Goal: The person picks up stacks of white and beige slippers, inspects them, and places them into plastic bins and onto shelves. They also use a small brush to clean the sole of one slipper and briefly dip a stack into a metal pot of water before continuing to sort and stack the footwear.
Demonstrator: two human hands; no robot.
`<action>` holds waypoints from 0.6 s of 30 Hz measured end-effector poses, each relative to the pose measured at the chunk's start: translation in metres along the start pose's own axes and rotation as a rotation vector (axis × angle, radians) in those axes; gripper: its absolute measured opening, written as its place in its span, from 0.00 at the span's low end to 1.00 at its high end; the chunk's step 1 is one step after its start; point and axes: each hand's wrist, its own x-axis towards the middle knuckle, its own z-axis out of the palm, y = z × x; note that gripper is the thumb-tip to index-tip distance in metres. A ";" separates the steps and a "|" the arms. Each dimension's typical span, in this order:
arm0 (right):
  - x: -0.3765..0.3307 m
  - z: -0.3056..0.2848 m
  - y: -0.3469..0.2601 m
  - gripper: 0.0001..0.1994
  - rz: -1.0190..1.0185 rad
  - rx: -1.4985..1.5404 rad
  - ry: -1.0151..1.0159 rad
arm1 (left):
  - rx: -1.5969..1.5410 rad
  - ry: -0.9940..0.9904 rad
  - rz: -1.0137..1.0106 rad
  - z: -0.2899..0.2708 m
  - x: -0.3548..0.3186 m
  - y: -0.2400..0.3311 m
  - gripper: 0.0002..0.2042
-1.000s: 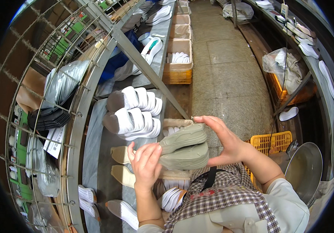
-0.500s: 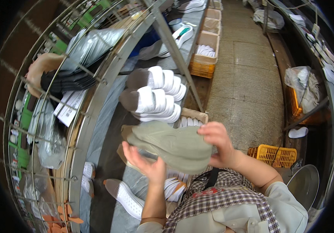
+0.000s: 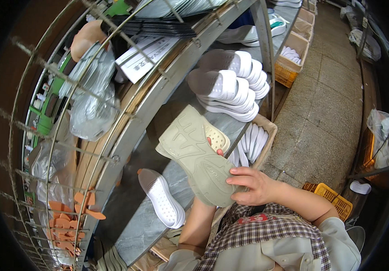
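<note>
A green sole [image 3: 196,153] slants from far left to near right, its near end in the right hand's [image 3: 256,186] part-curled grip, the left hand's fingertips [image 3: 220,152] showing beyond, their hold unclear.

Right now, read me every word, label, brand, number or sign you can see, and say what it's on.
White paper sheet, upper left: dark printed characters, which I won't copy out.
Olive-green sole: a small raised mark, not clear enough to read.
Checked apron: a red emblem, too small and blurred to read.
</note>
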 end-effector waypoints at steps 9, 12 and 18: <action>0.009 0.020 -0.014 0.22 0.164 0.134 0.002 | 0.133 0.037 0.100 -0.010 -0.018 0.019 0.32; 0.011 0.023 -0.018 0.26 0.378 0.251 0.038 | 0.312 0.266 0.122 -0.007 -0.026 0.024 0.32; 0.017 0.030 0.004 0.22 1.184 1.267 0.773 | 0.007 0.426 0.095 -0.013 -0.042 0.060 0.30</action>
